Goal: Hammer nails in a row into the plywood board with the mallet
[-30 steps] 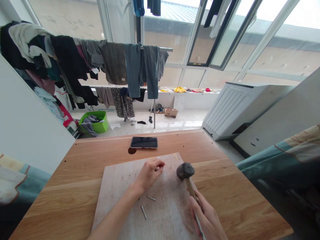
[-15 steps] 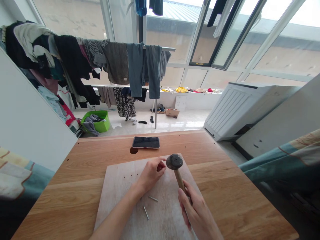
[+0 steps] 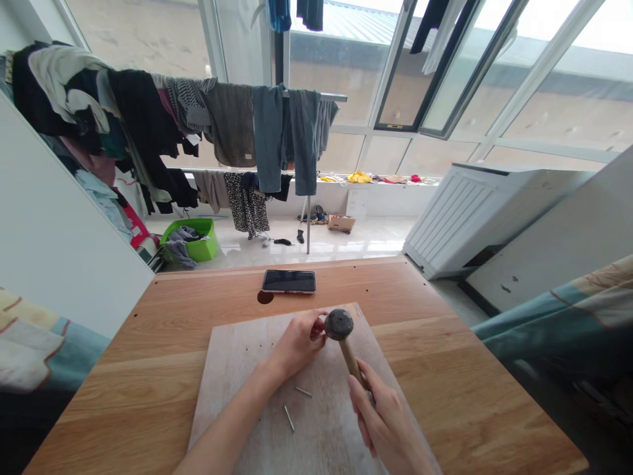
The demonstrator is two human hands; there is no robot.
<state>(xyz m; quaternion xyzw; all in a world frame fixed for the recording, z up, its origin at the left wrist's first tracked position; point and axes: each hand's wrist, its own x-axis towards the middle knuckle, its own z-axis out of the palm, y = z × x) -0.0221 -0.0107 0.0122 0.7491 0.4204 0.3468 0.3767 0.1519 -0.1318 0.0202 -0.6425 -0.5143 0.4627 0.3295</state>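
Right grip (image 3: pixel 380 409): closed firmly around the wooden handle of a hammer (image 3: pixel 339 324), whose dark head is raised toward the other hand.
Nearer nail (image 3: pixel 289 419): lies loose on the pale board (image 3: pixel 227 369) between the two arms, touched by neither hand; it is not driven.
Farther nail (image 3: pixel 303 391): lies just beyond the first, at another angle, also loose and undriven.
Left grip (image 3: pixel 299 340): fingers curled inward near the board's far edge, close beside the hammer head; whether they pinch a nail cannot be told, since the tips are partly hidden.
Dark dots (image 3: pixel 246 349): a few sit in a rough row on the board's far left part; they could be holes or sunken heads, too small to tell.
Hammering so far: judged partway at most; if the dots are finished spots, some is done, while two loose nails are left.
Bench (image 3: pixel 469 369): carries the board flat, with bare wood on both sides.
Phone (image 3: pixel 289 281): lies flat past the board, screen dark, near a round hole in the bench.
Beyond: a green basin (image 3: pixel 208 247) holding cloth, and hung laundry (image 3: pixel 230 125) before the windows.
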